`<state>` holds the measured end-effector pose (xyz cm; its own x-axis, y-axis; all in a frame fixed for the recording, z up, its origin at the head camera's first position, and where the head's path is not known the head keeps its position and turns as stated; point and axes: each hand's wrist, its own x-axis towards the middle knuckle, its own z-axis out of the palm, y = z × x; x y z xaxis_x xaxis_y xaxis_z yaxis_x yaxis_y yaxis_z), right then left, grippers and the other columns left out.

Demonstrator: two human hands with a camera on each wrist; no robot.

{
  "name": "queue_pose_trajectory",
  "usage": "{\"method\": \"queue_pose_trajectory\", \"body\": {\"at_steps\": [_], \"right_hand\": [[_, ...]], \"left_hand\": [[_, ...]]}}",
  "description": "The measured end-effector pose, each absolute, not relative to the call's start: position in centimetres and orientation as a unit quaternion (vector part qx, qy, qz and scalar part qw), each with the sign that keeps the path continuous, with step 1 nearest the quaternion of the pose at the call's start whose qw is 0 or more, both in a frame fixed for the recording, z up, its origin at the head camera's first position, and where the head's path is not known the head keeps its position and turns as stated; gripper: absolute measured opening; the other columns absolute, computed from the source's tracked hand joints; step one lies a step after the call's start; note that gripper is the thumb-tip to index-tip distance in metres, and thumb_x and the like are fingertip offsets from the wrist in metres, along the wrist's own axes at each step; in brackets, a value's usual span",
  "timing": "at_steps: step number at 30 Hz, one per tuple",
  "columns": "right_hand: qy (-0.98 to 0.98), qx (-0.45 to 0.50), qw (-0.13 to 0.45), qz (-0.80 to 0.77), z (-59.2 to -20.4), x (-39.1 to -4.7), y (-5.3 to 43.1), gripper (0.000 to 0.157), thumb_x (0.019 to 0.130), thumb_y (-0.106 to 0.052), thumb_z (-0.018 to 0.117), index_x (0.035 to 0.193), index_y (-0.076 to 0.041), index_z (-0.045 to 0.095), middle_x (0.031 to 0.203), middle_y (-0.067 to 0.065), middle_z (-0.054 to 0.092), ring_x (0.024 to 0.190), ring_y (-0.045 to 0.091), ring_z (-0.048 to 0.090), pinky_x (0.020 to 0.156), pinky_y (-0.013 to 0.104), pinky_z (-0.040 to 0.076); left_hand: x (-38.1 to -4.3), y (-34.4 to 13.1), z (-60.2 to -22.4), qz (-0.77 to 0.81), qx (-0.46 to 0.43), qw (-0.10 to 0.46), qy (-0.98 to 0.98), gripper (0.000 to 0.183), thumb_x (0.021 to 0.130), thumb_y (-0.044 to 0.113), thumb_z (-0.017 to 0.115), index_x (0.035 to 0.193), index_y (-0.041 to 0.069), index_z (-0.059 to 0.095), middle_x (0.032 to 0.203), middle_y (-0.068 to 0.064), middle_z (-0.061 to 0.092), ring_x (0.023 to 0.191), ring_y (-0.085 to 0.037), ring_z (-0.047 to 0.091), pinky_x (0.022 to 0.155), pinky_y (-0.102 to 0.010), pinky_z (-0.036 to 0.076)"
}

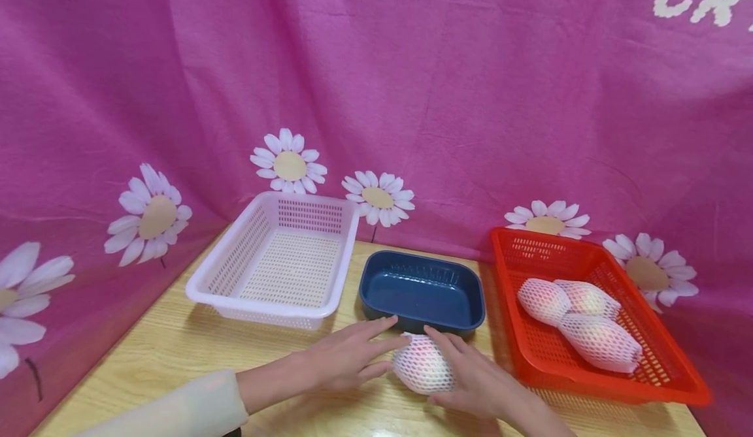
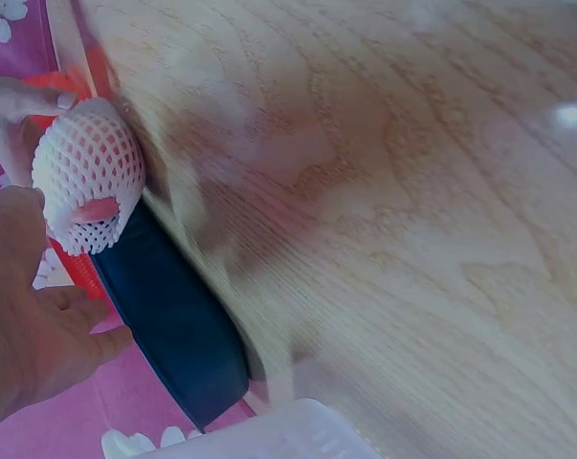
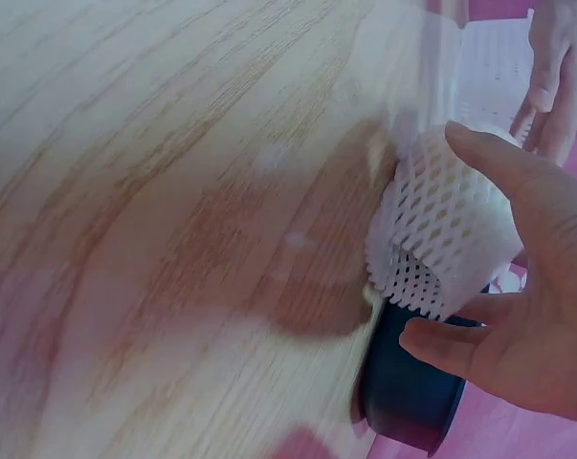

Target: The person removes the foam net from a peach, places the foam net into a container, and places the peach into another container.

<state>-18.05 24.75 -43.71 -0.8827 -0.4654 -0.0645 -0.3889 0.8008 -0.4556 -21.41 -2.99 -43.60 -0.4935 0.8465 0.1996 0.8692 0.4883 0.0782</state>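
Note:
A round reddish-yellow fruit in a white foam net (image 1: 425, 366) is at the table's front, just before the dark blue basin (image 1: 423, 292). My right hand (image 1: 473, 375) holds this fruit from the right, its thumb on the net in the right wrist view and its fingers bent round the other side. My left hand (image 1: 347, 356) is at the fruit's left with fingers stretched out, the fingertips close to the net; whether they touch it I cannot tell. In the left wrist view the net's open end (image 2: 95, 212) shows red skin.
A pale pink perforated basket (image 1: 267, 306) stands at the back left. On the right, a red basket (image 1: 588, 388) contains three netted fruits (image 1: 588, 323). The wooden table (image 1: 159, 352) meets a magenta cloth (image 1: 441, 97) with daisies behind and at the sides.

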Motion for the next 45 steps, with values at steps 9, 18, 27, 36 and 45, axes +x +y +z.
{"method": "queue_pose_trajectory", "body": {"at_steps": [9,18,27,36,45], "right_hand": [[0.944,-0.25,0.064,-0.208,-44.1,-18.6,23.7,0.104,0.071,-0.05,0.087,0.154,-0.02,0.033,0.136,0.017,0.052,0.107,0.029,0.059,0.088,0.053,0.053],[0.936,-0.277,0.039,-0.211,-44.2,-18.9,23.0,0.084,0.073,-0.039,0.087,0.143,-0.021,0.044,0.123,0.005,0.056,0.095,0.017,0.058,0.076,0.036,0.055],[0.934,-0.28,0.028,-0.221,-42.4,-18.9,22.6,0.083,0.069,-0.024,0.088,0.141,-0.018,0.047,0.123,0.007,0.055,0.095,0.018,0.057,0.069,0.03,0.055],[0.937,-0.281,-0.033,-0.205,-38.9,-19.5,22.6,0.087,0.067,-0.02,0.089,0.143,-0.019,0.046,0.128,0.005,0.054,0.102,0.018,0.056,0.07,0.029,0.058],[0.936,-0.273,-0.101,-0.198,-36.1,-20.5,22.8,0.09,0.067,-0.019,0.09,0.144,-0.021,0.044,0.131,0.005,0.052,0.1,0.019,0.056,0.074,0.031,0.057]], "left_hand": [[-21.3,-2.8,-43.6,-0.09,-0.499,0.058,-0.86,0.05,0.105,0.039,0.048,0.152,0.024,0.043,0.154,-0.015,0.039,0.141,-0.026,0.039,0.109,-0.043,0.039],[-21.1,-2.6,-43.7,-0.083,-0.503,0.066,-0.858,0.05,0.106,0.039,0.046,0.154,0.025,0.041,0.153,-0.016,0.041,0.139,-0.028,0.04,0.109,-0.042,0.039],[-21.3,-2.3,-42.6,-0.078,-0.493,0.066,-0.864,0.052,0.106,0.041,0.044,0.156,0.028,0.036,0.156,-0.013,0.036,0.141,-0.024,0.038,0.109,-0.039,0.039],[-22.6,-2.2,-39.5,-0.108,-0.509,0.111,-0.847,0.052,0.105,0.038,0.05,0.154,0.023,0.041,0.155,-0.014,0.039,0.137,-0.027,0.044,0.108,-0.039,0.04],[-23.9,-2.4,-36.7,-0.186,-0.531,0.202,-0.801,0.041,0.1,0.025,0.062,0.141,0.016,0.057,0.142,-0.013,0.054,0.128,-0.024,0.053,0.097,-0.034,0.05]]}}
